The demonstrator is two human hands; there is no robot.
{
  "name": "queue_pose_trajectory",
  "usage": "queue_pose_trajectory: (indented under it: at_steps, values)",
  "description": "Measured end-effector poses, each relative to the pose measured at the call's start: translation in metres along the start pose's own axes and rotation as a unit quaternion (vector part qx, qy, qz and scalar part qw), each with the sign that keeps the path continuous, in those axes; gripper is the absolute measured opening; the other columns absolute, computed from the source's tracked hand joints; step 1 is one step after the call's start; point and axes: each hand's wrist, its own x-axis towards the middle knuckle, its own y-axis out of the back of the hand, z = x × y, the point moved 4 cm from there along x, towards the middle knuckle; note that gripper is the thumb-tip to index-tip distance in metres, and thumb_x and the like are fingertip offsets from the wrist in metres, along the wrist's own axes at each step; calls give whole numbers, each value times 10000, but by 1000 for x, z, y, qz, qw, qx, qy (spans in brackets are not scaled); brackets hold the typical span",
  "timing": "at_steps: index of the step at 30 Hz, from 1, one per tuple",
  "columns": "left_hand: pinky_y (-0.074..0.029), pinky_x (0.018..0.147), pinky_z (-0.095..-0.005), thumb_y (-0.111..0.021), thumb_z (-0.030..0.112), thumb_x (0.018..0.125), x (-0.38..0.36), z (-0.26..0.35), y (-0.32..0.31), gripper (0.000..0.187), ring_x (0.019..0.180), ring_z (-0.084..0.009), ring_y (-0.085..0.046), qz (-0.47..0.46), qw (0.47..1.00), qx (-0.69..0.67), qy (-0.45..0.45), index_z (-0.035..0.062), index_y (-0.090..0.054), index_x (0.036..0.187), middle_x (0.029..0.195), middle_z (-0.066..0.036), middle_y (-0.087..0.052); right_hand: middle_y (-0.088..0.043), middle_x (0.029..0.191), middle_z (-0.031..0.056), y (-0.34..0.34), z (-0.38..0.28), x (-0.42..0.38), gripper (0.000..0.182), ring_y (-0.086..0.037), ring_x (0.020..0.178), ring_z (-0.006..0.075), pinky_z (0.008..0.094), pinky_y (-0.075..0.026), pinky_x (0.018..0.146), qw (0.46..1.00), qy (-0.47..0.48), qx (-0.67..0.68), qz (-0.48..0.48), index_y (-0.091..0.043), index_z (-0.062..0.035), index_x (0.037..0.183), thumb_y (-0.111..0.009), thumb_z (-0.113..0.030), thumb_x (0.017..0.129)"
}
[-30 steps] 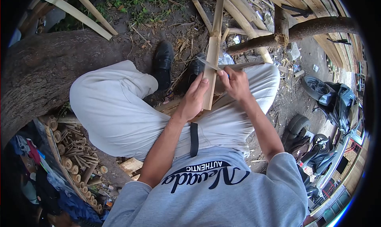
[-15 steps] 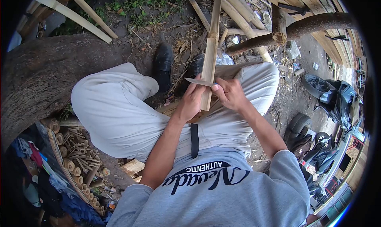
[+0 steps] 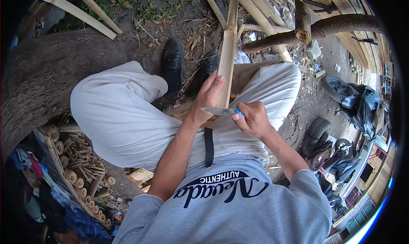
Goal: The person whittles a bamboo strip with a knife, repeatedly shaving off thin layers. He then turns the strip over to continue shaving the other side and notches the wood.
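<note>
Bamboo is everywhere: at far left a heap of cut bamboo tubes [image 3: 81,176] lies on the ground below a thick tree trunk [image 3: 47,73]. Moving right, the left hand [image 3: 207,98] is closed around a long bamboo slat [image 3: 226,56], which stands upright between the knees w/ its low end at the lap. Just beside it the right hand [image 3: 252,119] grips a knife [image 3: 219,111] by its blue handle, blade lying across the slat's low end. The slat looks pale and rather smooth already; I judge the shaving is partly done, but how much is left I cannot tell. Far right, a parked scooter [image 3: 355,105]. On the grey sweatshirt [image 3: 221,210] I read "AUTHENTIC" and approx. "Nevada".
</note>
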Motion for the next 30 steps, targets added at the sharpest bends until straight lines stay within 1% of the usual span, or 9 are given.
queue_pose_trajectory:
  at_steps: [10, 17, 20, 22, 23, 25, 26, 28, 30]
  values:
    - [-413, 1089, -424, -656, 108, 905, -12, -5, 0, 518, 1291, -420, -489, 3, 985, 149, -89, -106, -477, 1340, 1403, -326, -448, -386, 523, 111, -9, 10, -3, 530, -450, 441, 337, 431, -359, 446, 998, 58, -25, 9, -396, -71, 628, -569, -462, 942]
    - [-382, 1112, -446, -706, 198, 861, -15, -13, -3, 635, 1332, -443, -438, 0, 987, 132, -93, -108, -454, 1357, 1409, -331, -441, -380, 520, 100, -17, 24, 2, 553, -443, 437, 335, 432, -357, 451, 995, 93, -16, 20, -386, -74, 628, -544, -497, 948]
    - [-493, 1001, -418, -655, 250, 917, -16, -27, -5, 608, 1197, -391, -569, -14, 998, 55, 3, -76, -441, 1383, 1378, -306, -482, -467, 556, 86, -17, 26, 7, 455, -511, 460, 318, 417, -402, 443, 991, 125, -18, 36, -479, -78, 675, -628, -441, 905]
    - [-577, 750, -328, -524, 272, 1012, -17, -18, 0, 509, 919, -238, -663, 46, 952, 256, -161, -30, -432, 1410, 1328, -233, -541, -488, 560, 127, -21, 45, 8, 453, -529, 489, 348, 429, -407, 462, 997, 32, -14, 66, -491, -57, 682, -606, -417, 933]
    - [-577, 750, -328, -524, 272, 1012, -20, -16, -2, 509, 919, -238, -663, 45, 952, 256, -161, -30, -432, 1410, 1328, -233, -541, -488, 560, 127, -22, 53, 9, 453, -529, 489, 348, 429, -407, 462, 997, 31, -14, 67, -491, -57, 682, -606, -417, 933]
    - [-534, 573, -251, -387, 256, 1068, -24, -30, -12, 440, 728, -111, -610, -25, 986, -70, 149, 8, -428, 1428, 1264, -172, -586, -511, 569, 171, -13, 81, 18, 453, -547, 524, 380, 443, -412, 483, 988, -118, -13, 97, -498, -40, 692, -571, -393, 965]
    - [-534, 573, -251, -387, 256, 1068, -21, -29, -12, 440, 728, -111, -610, -25, 986, -71, 148, 8, -428, 1428, 1264, -172, -586, -511, 569, 171, -14, 85, 22, 453, -547, 524, 380, 443, -412, 483, 988, -118, -14, 96, -498, -40, 692, -571, -393, 965]
    - [-506, 553, -229, -339, 235, 1080, -11, -16, -10, 420, 707, -80, -589, -6, 930, -222, 291, 10, -434, 1422, 1239, -131, -609, -532, 575, 189, -9, 80, 33, 456, -563, 547, 397, 452, -417, 492, 977, -162, -28, 137, -496, -37, 695, -552, -387, 981]
    - [-533, 626, -257, -382, 213, 1065, -12, -27, -12, 407, 787, -120, -621, 0, 961, -161, 224, 5, -446, 1408, 1242, -146, -615, -512, 561, 175, -3, 73, 33, 456, -552, 527, 390, 454, -413, 487, 980, -145, -10, 136, -494, -43, 689, -548, -389, 981]
